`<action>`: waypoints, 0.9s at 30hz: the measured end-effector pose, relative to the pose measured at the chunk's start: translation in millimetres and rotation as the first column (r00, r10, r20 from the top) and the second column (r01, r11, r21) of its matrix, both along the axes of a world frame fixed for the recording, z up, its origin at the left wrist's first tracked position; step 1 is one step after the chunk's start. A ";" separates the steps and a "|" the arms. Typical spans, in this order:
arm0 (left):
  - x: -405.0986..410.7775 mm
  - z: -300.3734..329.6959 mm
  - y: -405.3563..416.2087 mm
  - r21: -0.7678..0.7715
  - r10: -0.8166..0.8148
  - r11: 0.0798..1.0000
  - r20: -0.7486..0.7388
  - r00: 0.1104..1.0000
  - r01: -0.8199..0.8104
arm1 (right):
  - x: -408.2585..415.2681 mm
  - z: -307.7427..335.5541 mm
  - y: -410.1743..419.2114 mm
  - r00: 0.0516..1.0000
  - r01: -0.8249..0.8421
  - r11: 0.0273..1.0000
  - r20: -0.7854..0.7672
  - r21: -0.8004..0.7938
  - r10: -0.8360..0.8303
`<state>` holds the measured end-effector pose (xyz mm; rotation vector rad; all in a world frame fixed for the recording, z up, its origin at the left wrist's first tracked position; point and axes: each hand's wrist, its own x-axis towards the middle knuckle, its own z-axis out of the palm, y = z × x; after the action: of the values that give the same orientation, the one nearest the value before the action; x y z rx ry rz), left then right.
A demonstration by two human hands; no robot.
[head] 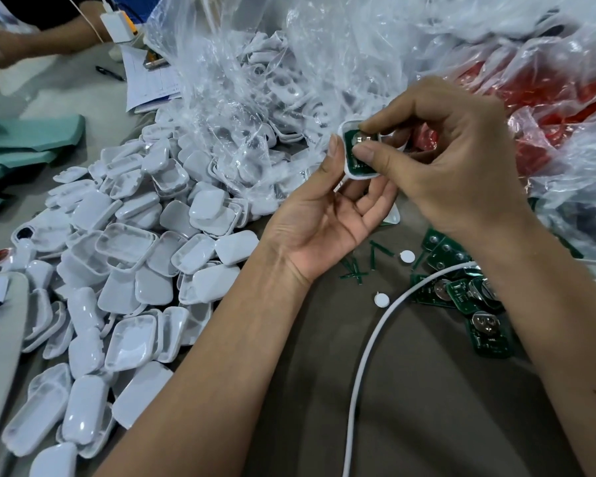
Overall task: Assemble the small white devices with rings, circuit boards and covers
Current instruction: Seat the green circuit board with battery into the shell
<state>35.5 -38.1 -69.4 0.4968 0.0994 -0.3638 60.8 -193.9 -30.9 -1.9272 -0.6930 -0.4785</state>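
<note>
**Seating the board into the shell, both hands at mid-air**

The left hand (327, 215) is cradling a small white rounded-rectangle plastic shell (347, 156) from below and from its left edge, open side facing up toward the camera; its grip is narrow, thumb on the shell's left rim, fingers curled under. The right hand (461, 160) is coming in from the right and above, thumb and forefinger pinching down on a small green circuit board with a round silver cell holder (358, 142) that is lying inside the shell. So both grips are closed, each on its own part.

Key relation: the board is sitting directly under the right fingertips, and the shell's long axis is running roughly top-to-bottom in the view, tilted a little. The right hand is the nearer one for pressing; the left is only bracing. Whether the board is fully seated cannot be told, fingers are covering its edges.

Judging from this, the step in hand is board insertion; the cover is not on yet. Next move is likely needing a cover from the heap of loose white plastic shells and covers (124, 270) lying left of the left forearm on the grey bench (410, 407). Spare green boards (468, 297) are lying under the right wrist, beside a white cable (365, 359). Clear plastic bags (241, 84) are piled behind the hands.
</note>
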 end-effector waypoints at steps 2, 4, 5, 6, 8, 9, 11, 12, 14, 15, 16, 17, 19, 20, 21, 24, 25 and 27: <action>0.3 1.0 -0.6 -0.014 0.006 1.000 0.028 1.000 -0.005 | 0.2 -1.0 -0.3 0.997 -0.027 0.996 -0.066 0.088 0.033; -0.2 2.4 -1.2 -0.030 0.006 1.000 0.062 0.998 -0.004 | 0.8 -0.7 -1.1 0.978 -0.081 0.966 -0.170 0.244 0.125; -0.6 3.1 -1.5 -0.039 0.001 0.999 0.082 0.997 0.002 | 1.0 -0.1 -1.7 0.952 -0.114 0.933 -0.230 0.343 0.201; -1.1 3.9 -1.9 -0.047 -0.007 0.999 0.104 0.995 0.012 | 0.9 0.7 -2.3 0.913 -0.143 0.888 -0.289 0.438 0.289; -2.6 5.4 -2.7 -0.055 -0.026 0.998 0.140 0.990 0.034 | 0.4 1.8 -3.0 0.810 -0.185 0.803 -0.375 0.567 0.451; -3.1 6.1 -3.0 -0.050 -0.031 0.998 0.151 0.988 0.039 | 0.6 1.8 -3.4 0.768 -0.203 0.778 -0.397 0.594 0.503; -3.9 6.8 -3.5 -0.043 -0.037 0.998 0.170 0.985 0.045 | 0.6 1.3 -3.8 0.730 -0.234 0.760 -0.407 0.606 0.549; -4.2 6.9 -3.6 -0.044 -0.037 0.998 0.177 0.984 0.045 | 0.6 1.4 -3.7 0.727 -0.243 0.759 -0.405 0.604 0.555; -4.9 7.2 -3.4 -0.045 -0.033 0.998 0.178 0.983 0.041 | 0.4 1.7 -3.0 0.723 -0.253 0.755 -0.401 0.605 0.563; -5.0 7.4 -3.4 -0.042 -0.031 0.998 0.178 0.983 0.039 | 0.3 1.7 -2.8 0.719 -0.255 0.750 -0.398 0.610 0.569; -4.9 7.4 -3.4 -0.036 -0.029 0.999 0.179 0.983 0.036 | 0.2 1.6 -2.7 0.714 -0.259 0.743 -0.396 0.618 0.578; -4.7 7.6 -3.5 -0.031 -0.026 0.999 0.179 0.983 0.032 | 0.1 1.2 -2.9 0.705 -0.262 0.734 -0.395 0.626 0.589; -4.2 7.3 -3.4 -0.029 -0.019 0.999 0.177 0.984 0.024 | -0.3 0.7 -2.7 0.677 -0.258 0.716 -0.408 0.648 0.613; -3.7 6.5 -3.4 -0.031 -0.015 0.999 0.174 0.985 0.021 | -0.4 0.5 -2.3 0.661 -0.247 0.707 -0.419 0.662 0.623; -3.2 5.8 -3.3 -0.033 -0.011 0.999 0.171 0.985 0.017 | -0.3 0.4 -2.0 0.642 -0.232 0.698 -0.432 0.678 0.633; -1.9 4.2 -3.9 -0.022 0.008 1.000 0.179 0.984 -0.005 | 0.0 0.9 -1.6 0.579 -0.180 0.664 -0.467 0.726 0.668; -1.4 3.7 -4.0 -0.016 0.023 1.000 0.178 0.984 -0.021 | 0.3 0.9 -1.8 0.568 -0.162 0.662 -0.479 0.732 0.669; 0.3 2.1 -4.1 -0.006 0.062 0.998 0.181 0.981 -0.062 | 0.7 -0.1 -1.2 0.585 -0.116 0.684 -0.507 0.720 0.633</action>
<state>35.9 -42.2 -67.4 0.5230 -0.0620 -0.2564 61.5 -195.2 -31.0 -1.0821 -0.3312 0.3600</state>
